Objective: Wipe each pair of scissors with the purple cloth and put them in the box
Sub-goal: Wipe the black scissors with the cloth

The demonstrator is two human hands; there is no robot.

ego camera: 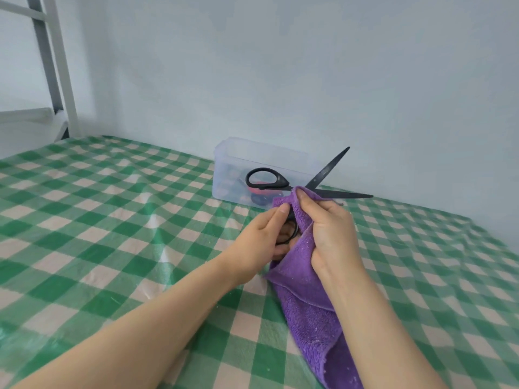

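Observation:
Black scissors (327, 176) are held spread wide above the table, both blades pointing up and right. My left hand (264, 237) grips the lower handle loop, and the upper loop sticks out to the left. My right hand (328, 234) holds the purple cloth (309, 304) bunched around the pivot, with the rest of the cloth hanging down to the table. Behind the scissors stands a clear plastic box (238, 164), with several other scissors with red, blue and black handles showing through its wall.
A green and white checked tablecloth (112, 220) covers the table. The box stands close to a pale wall at the back. A white and grey metal frame (53, 66) rises at the far left corner.

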